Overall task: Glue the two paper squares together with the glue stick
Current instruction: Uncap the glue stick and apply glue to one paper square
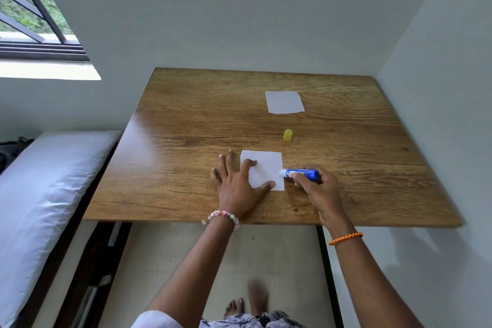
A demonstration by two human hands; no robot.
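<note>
Paper squares (266, 170): two; one glue stick (302, 173)

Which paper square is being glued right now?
The near paper square, pinned by the left hand; the glue stick in the right hand touches its right edge. The far paper square lies untouched beyond the yellow cap.

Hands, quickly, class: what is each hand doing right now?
Left hand: open, fingers spread, pressing the near paper square flat on the table.
Right hand: grips the glue stick, its tip at the square's right edge.
</note>
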